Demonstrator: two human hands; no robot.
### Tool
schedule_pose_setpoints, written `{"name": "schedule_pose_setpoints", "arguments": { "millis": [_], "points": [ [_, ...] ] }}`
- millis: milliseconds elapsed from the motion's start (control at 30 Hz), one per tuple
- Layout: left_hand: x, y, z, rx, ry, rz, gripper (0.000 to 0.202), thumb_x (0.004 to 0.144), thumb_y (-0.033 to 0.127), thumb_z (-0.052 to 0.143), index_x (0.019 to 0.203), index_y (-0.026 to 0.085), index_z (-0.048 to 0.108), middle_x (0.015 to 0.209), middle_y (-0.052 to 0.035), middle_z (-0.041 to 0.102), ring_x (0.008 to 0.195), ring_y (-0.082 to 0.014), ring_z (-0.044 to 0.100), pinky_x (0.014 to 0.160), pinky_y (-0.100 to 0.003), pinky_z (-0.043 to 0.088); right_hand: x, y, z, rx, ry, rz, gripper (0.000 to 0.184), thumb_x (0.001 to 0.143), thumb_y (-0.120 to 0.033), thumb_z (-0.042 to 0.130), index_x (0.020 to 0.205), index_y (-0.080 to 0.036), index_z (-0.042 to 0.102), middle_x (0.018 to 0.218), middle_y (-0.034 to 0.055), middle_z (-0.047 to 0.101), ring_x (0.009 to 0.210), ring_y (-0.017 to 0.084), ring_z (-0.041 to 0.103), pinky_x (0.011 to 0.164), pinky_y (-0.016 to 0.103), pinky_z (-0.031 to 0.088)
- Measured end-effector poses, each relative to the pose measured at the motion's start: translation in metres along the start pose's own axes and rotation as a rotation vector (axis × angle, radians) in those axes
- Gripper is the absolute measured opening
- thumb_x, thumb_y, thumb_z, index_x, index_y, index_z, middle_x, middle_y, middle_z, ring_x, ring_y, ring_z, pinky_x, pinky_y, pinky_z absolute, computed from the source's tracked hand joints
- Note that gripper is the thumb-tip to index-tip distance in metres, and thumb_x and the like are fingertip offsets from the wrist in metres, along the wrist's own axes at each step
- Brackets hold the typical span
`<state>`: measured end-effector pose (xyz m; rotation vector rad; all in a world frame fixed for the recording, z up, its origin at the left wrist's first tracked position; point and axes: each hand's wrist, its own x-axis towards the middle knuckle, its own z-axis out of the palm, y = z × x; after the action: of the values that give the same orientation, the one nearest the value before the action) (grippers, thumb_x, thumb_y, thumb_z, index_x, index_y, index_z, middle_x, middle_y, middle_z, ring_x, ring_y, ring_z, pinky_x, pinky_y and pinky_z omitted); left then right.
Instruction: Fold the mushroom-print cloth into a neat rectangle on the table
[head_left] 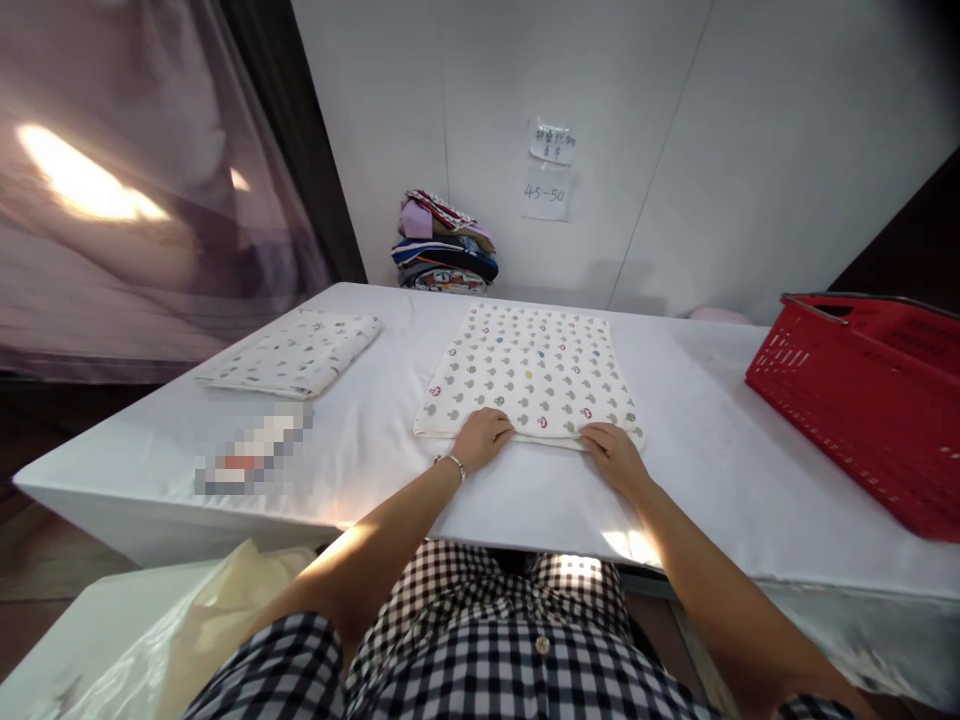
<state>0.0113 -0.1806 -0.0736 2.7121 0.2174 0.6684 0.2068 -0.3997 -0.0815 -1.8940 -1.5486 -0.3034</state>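
A white cloth with small coloured prints (529, 370) lies flat on the white table (705, 450), folded into a rectangle. My left hand (480, 437) rests on its near edge, left of centre, fingers curled over the hem and gripping it. My right hand (615, 455) holds the same near edge further right, fingers closed on the fabric. A thin bracelet circles my left wrist.
A second folded printed cloth (296, 352) lies at the table's left. A blurred-out item (255, 450) sits near the left front. A red plastic basket (870, 390) stands at the right. Stacked folded clothes (444, 245) rest against the back wall under paper notes (549, 170).
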Motion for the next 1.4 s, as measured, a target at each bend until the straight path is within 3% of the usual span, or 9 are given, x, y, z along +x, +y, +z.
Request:
{"name": "schedule_pose_setpoints", "arguments": {
  "millis": [167,400,633,933,1200,1400],
  "points": [
    [-0.002,0.004,-0.003,-0.002,0.022,0.033,0.02,0.089,0.022,0.046,0.088,0.02,0.066,0.093,-0.0038,0.065,0.092,-0.0169,0.054,0.086,-0.034,0.04,0.0,-0.004,0.0,-0.024,0.051,-0.06,0.025,0.091,-0.023,0.043,0.098,-0.022,0.067,0.098,0.0076,0.066,0.093,0.022,0.058,0.082,0.04,0.048],
    [-0.006,0.009,-0.008,0.014,-0.081,0.019,0.023,0.091,0.024,0.042,0.091,0.021,0.065,0.095,-0.0045,0.063,0.093,-0.0182,0.053,0.084,-0.035,0.04,-0.001,-0.012,-0.003,-0.003,-0.076,-0.044,0.026,0.087,-0.022,0.043,0.096,-0.024,0.068,0.098,0.0082,0.065,0.093,0.023,0.058,0.082,0.042,0.048],
    [-0.006,0.006,-0.006,0.019,-0.093,0.028,0.019,0.089,0.027,0.048,0.096,0.023,0.066,0.097,-0.0036,0.063,0.096,-0.0187,0.052,0.084,-0.035,0.039,-0.006,-0.011,-0.005,-0.058,-0.157,-0.063,0.027,0.086,-0.025,0.045,0.104,-0.024,0.066,0.106,0.009,0.063,0.1,0.026,0.056,0.086,0.044,0.046],
    [-0.003,0.007,-0.004,0.045,-0.069,0.03,0.024,0.093,0.026,0.041,0.091,0.021,0.065,0.094,-0.0042,0.063,0.092,-0.0184,0.053,0.08,-0.034,0.04,-0.009,-0.011,-0.005,-0.12,-0.093,-0.034,0.03,0.093,-0.026,0.038,0.106,-0.023,0.064,0.103,0.0084,0.066,0.098,0.024,0.058,0.086,0.044,0.046],
    [0.002,0.011,-0.007,0.14,-0.088,0.057,0.024,0.092,0.023,0.04,0.091,0.019,0.064,0.092,-0.0057,0.062,0.089,-0.0191,0.053,0.077,-0.034,0.04,-0.003,-0.009,-0.007,-0.207,-0.156,-0.055,0.032,0.093,-0.022,0.035,0.108,-0.022,0.064,0.103,0.0095,0.065,0.098,0.025,0.057,0.085,0.042,0.043],
    [0.014,0.009,-0.011,0.254,-0.008,0.078,0.027,0.091,0.014,0.037,0.086,0.019,0.063,0.089,-0.0076,0.061,0.088,-0.0198,0.051,0.077,-0.036,0.038,0.017,-0.008,-0.012,-0.303,-0.04,-0.009,0.031,0.09,-0.015,0.037,0.104,-0.021,0.064,0.103,0.0096,0.065,0.097,0.025,0.055,0.082,0.04,0.041]
  ]
}}
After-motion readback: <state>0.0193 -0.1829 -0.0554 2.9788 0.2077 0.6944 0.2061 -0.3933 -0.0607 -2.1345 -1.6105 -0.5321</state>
